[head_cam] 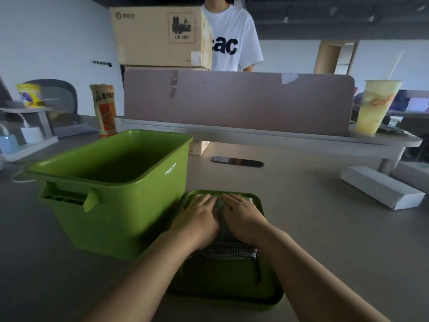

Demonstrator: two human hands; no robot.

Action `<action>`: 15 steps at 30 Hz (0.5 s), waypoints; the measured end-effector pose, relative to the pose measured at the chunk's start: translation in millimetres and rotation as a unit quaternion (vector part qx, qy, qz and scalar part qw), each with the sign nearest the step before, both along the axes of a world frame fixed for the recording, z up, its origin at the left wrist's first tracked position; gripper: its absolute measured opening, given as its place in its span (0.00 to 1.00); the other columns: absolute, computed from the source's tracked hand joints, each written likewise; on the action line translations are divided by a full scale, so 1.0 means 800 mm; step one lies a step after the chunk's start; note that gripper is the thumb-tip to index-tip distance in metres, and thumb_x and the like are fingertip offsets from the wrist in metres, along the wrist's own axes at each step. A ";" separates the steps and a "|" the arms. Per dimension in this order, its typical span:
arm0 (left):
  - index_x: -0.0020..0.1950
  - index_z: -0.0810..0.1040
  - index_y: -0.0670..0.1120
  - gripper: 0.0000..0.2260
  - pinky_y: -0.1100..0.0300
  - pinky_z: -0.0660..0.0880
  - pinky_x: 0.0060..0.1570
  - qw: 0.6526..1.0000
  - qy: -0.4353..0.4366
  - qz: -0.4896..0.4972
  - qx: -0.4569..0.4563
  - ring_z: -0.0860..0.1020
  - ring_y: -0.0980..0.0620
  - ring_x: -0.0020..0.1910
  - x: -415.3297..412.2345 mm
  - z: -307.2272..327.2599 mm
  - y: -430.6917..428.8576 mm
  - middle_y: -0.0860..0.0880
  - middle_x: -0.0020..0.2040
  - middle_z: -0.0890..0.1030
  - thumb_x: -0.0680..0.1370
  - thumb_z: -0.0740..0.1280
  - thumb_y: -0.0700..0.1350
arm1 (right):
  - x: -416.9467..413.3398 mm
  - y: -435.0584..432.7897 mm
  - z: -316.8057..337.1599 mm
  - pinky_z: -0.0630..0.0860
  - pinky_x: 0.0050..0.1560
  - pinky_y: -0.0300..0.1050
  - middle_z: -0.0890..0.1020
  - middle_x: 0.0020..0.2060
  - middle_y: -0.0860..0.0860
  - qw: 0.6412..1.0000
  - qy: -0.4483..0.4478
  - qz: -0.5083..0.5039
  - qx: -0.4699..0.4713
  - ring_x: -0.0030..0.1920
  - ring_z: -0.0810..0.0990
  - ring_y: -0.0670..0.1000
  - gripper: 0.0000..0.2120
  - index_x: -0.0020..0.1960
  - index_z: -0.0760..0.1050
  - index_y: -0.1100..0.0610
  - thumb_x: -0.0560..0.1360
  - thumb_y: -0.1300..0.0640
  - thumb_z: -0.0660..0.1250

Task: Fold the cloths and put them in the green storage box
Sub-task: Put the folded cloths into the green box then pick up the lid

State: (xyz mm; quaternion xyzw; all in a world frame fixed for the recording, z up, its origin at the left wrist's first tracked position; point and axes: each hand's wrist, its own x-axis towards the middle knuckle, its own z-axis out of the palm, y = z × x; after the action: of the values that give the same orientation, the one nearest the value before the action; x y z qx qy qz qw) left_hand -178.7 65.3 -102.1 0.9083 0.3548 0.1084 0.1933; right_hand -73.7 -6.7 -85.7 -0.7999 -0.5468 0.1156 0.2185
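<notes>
Both hands lie flat on a folded cloth (228, 248): the left hand (199, 217) and the right hand (243, 217) sit side by side, fingers straight and pressing down, so each grip is released and grasps nothing. The cloth, grey with a black-and-white patterned near edge, rests on a green lid (260, 205) on the surface (325, 228), just right of the green storage box (116, 217), whose top stands open. The cloth looks soft, light and limp, so the fold will likely spring loose if lifted by one corner. A sound hold would be from both sides at once, thumbs on top and fingers slid beneath, keeping the layers pinched together while it goes left over the box's rim
</notes>
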 end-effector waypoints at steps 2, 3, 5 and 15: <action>0.76 0.60 0.47 0.21 0.54 0.58 0.73 0.994 -0.088 0.050 -0.033 0.60 0.47 0.75 0.001 0.009 -0.007 0.46 0.77 0.62 0.82 0.53 0.46 | 0.002 -0.005 0.013 0.60 0.69 0.42 0.68 0.72 0.53 0.996 0.063 -0.044 0.041 0.72 0.65 0.53 0.22 0.73 0.65 0.57 0.79 0.57 0.56; 0.76 0.61 0.47 0.22 0.55 0.62 0.70 0.988 -0.122 0.083 -0.041 0.65 0.46 0.73 0.001 0.013 -0.013 0.45 0.75 0.65 0.82 0.55 0.45 | 0.004 -0.008 0.019 0.67 0.62 0.41 0.72 0.69 0.55 0.990 0.091 -0.089 0.063 0.67 0.70 0.55 0.21 0.69 0.70 0.57 0.77 0.58 0.59; 0.77 0.58 0.47 0.24 0.55 0.68 0.64 0.978 -0.156 0.130 -0.053 0.71 0.44 0.68 -0.002 0.020 -0.023 0.43 0.72 0.70 0.81 0.57 0.46 | 0.011 -0.016 0.030 0.72 0.38 0.39 0.79 0.53 0.58 0.969 0.142 -0.184 0.086 0.47 0.77 0.56 0.11 0.53 0.76 0.60 0.73 0.60 0.61; 0.75 0.64 0.47 0.23 0.57 0.65 0.64 0.947 -0.237 0.172 -0.131 0.70 0.46 0.68 -0.011 0.022 -0.026 0.46 0.70 0.72 0.79 0.60 0.49 | 0.029 -0.023 0.050 0.71 0.21 0.34 0.79 0.32 0.55 0.867 0.460 -0.191 -0.006 0.21 0.78 0.49 0.08 0.42 0.75 0.61 0.75 0.57 0.69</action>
State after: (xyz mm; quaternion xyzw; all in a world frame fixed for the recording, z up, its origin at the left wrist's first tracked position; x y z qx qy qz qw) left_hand -187.5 44.5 -84.3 0.7484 0.4603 0.3049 0.3675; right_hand -50.3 -24.7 -45.6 -0.7462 -0.2198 0.4301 0.4581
